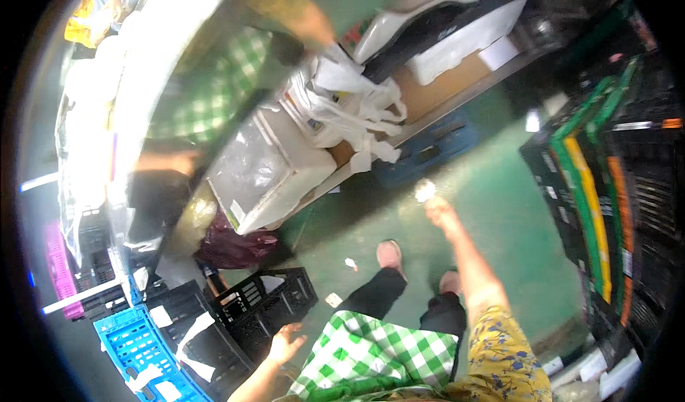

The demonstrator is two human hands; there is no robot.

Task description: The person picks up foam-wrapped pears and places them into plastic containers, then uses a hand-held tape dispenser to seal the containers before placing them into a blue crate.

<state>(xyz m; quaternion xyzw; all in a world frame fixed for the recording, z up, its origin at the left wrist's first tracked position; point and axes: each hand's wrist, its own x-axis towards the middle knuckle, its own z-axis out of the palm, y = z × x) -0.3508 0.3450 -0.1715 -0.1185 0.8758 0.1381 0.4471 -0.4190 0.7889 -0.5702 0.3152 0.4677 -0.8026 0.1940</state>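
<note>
My right hand [444, 215] reaches forward over the green floor [499, 209], its fingers closed on a small bright white thing [425, 190]. Glare washes out that thing, so its kind does not show. My left hand [287, 343] hangs low on the left, near a black plastic crate [296, 295], with its fingers apart and nothing in them. Between my arms I see a green-and-white checked apron [371, 348].
Ahead, a bench carries a white foam box [260, 163], white plastic bags [342, 91] and a white-and-black device [464, 41]. Black, green, yellow and orange crates [603, 209] stack up at right. A blue crate [153, 355] stands lower left; a dark red bag [235, 243] lies by the bench.
</note>
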